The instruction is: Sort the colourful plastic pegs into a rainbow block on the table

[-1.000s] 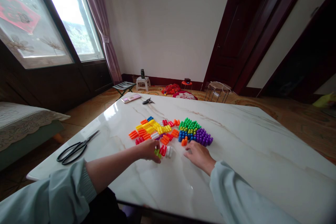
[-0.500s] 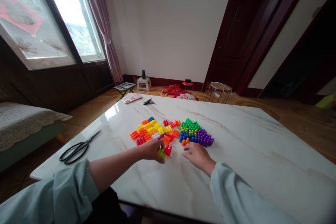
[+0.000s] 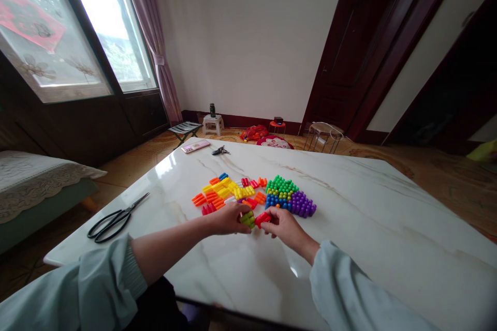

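Note:
My left hand (image 3: 232,219) is closed, thumb and fingers around a lime-green plastic toy block (image 3: 247,219) made of joined rounded pegs. Between the thumb and fingers of my right hand (image 3: 286,226) is a red block (image 3: 263,219) of like shape. The two blocks face each other just above the table; whether they touch, I cannot tell. Behind my left hand lie loose yellow blocks (image 3: 235,189), orange blocks (image 3: 213,197) and red blocks (image 3: 208,209). Past my right hand, green pegs (image 3: 281,184), blue pegs (image 3: 277,201) and purple pegs (image 3: 303,204) form a tight cluster.
Black-handled scissors (image 3: 116,220) lie on the white marble-patterned table (image 3: 368,232) at the left. A phone (image 3: 195,146) and a small dark bunch that looks like keys (image 3: 220,150) are near the far edge. Stools (image 3: 213,124) stand on the floor beyond.
My right hand has moved left and taken hold of the red block, which was beside the lime-green block. My left hand has lifted slightly and shifted right with the lime-green block.

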The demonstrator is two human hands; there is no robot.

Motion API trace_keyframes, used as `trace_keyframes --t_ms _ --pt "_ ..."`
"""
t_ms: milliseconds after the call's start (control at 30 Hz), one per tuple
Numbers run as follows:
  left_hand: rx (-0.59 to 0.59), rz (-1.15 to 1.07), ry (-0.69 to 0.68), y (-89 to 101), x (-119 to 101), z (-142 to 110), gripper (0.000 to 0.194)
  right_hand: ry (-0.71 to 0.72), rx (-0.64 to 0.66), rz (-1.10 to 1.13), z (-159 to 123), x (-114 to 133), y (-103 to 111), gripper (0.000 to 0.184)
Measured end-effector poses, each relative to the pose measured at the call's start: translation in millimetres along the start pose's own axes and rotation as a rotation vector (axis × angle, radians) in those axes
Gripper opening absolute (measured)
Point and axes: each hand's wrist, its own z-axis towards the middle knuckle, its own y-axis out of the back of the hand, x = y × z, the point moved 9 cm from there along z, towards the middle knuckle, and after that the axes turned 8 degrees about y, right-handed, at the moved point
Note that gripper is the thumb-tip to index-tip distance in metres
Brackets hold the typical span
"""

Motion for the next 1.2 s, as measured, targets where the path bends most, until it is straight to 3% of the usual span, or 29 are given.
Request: trace_keyframes --t_ms 67,167,233,300,367,433,600,700,833,933,1067,1200 --pt "0.033 0.03 0.035 -4.1 6 -1 0.016 -0.016 -0.077 0.028 2 -4 10 0.022" --pt "0.173 0.034 0.17 -18.8 25 -4 0.018 -0.032 -0.174 0.004 2 -11 27 0.021" --pt "0.244 0.0 0.256 -25.8 39 -6 0.019 -0.064 -0.109 -0.094 0 -18 26 0.015" --pt "0.232 -0.023 0.302 -24.6 48 -6 0.021 -0.149 0.032 -0.172 -5 -32 16 0.007" --pt "0.167 -0.039 0.315 -17.9 54 -2 0.024 -0.249 0.154 -0.184 -13 -46 3 0.004" --pt "0.03 -0.044 0.258 -4.4 53 3 0.026 -0.285 0.199 -0.149 -16 -53 -6 0.005" --pt "-0.422 -0.005 0.142 43.5 50 9 0.039 -0.145 0.066 -0.187 -2 -45 1 0.022" --pt "-0.507 0.159 0.125 60.0 49 17 0.046 -0.061 0.016 -0.385 3 -37 10 0.024" --pt "-0.334 0.42 0.158 60.4 55 47 0.056 -0.004 0.071 -0.51 1 -27 9 0.029" --pt "-0.198 0.497 0.212 58.1 65 67 0.053 0.022 0.099 -0.517 -3 -20 6 0.032" --pt "-0.128 0.503 0.231 56.1 75 79 0.053 0.052 0.111 -0.507 -5 -14 6 0.032" --pt "-0.141 0.5 0.244 54.0 83 76 0.052 0.05 0.109 -0.496 -5 -13 8 0.034"
